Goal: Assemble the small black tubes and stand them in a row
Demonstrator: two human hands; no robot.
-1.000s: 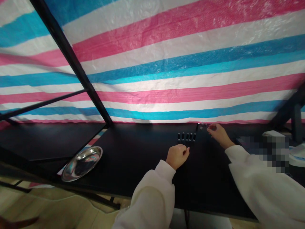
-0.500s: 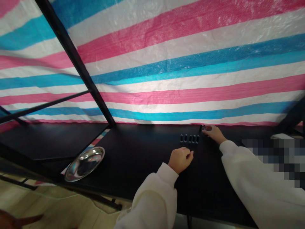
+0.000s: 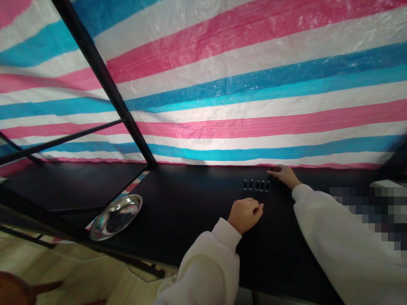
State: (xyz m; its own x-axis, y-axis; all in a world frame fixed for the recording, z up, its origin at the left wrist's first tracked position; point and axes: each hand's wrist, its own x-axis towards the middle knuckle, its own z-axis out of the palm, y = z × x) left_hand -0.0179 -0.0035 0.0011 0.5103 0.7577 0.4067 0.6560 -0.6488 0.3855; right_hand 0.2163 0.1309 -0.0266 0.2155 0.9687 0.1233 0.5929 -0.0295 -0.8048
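Several small dark batteries [image 3: 257,185] with silvery ends stand upright in a short row on the black tabletop [image 3: 190,203]. Beyond the row's right end, close to the table's back edge, my right hand [image 3: 284,174] pinches with thumb and fingers at another dark battery [image 3: 271,168], mostly covered by the fingers. My left hand [image 3: 245,215] is nearer to me, just in front of the row and apart from it. Its fingers are curled in with the thumb against them, and whatever may be inside is hidden.
A shiny oval metal dish [image 3: 116,217] rests at the table's left end. Behind the table hangs a striped plastic sheet [image 3: 222,127]. A black metal post [image 3: 104,80] rises at the left. A wooden stool [image 3: 19,290] stands on the floor at lower left.
The view has shifted slightly, so the table things sit a little farther right. My right hand's fingers now cover more of the battery at the back. My left hand stays curled before the row.
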